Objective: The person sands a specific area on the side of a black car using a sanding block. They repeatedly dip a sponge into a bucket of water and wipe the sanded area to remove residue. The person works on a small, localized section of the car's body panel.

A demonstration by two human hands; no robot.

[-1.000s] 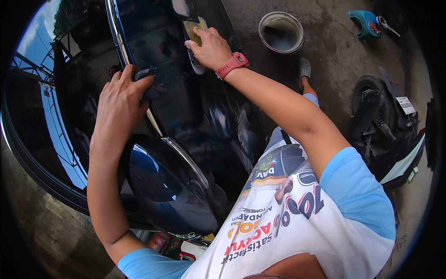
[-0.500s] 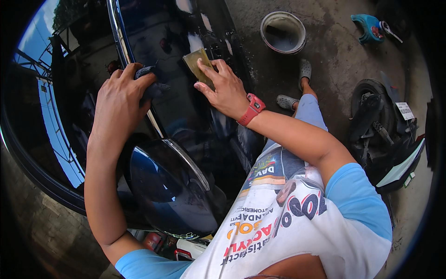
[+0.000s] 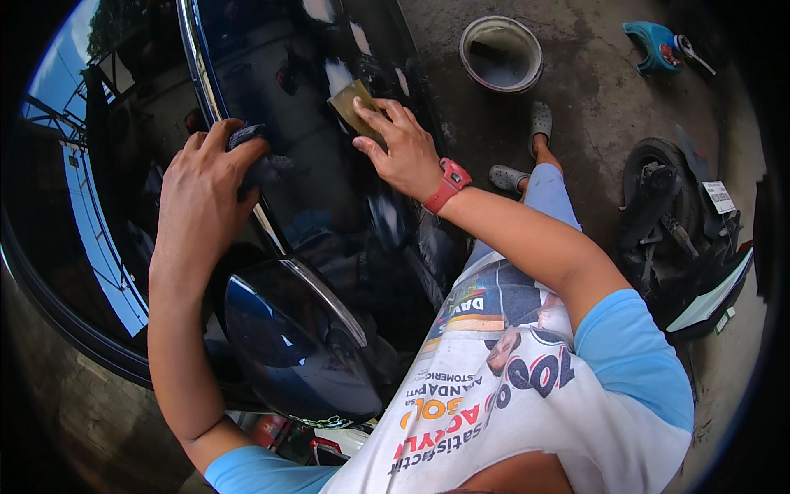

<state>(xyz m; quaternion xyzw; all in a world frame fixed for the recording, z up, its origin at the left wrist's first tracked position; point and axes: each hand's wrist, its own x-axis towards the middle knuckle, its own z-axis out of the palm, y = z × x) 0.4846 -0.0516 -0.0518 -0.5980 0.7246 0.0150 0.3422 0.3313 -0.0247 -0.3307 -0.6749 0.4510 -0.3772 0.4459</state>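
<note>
My right hand (image 3: 401, 152), with a red watch (image 3: 448, 186) on its wrist, presses a flat olive-yellow rectangular pad (image 3: 347, 101) against the glossy dark car door (image 3: 317, 177). The fingers lie over the pad's near part, and its far corner touches a pale patch (image 3: 338, 76) in the paint. My left hand (image 3: 202, 185) is closed round a bunched dark cloth (image 3: 245, 136) by the chrome window trim (image 3: 197, 58). Most of that cloth is hidden behind the fingers. Below my hands the side mirror (image 3: 288, 337) juts out from the car.
A round bucket (image 3: 471, 74) with cloudy liquid stands on the concrete floor beyond my feet. At the far right lie a cut blue plastic container (image 3: 650, 49) and a motorcycle (image 3: 658, 198). The car window (image 3: 74, 272) reflects sky and a frame.
My right hand and the pad have turned slightly, the hand shifting a little rightward. My left hand with the cloth sits slightly farther left in the view, as the car also does.
</note>
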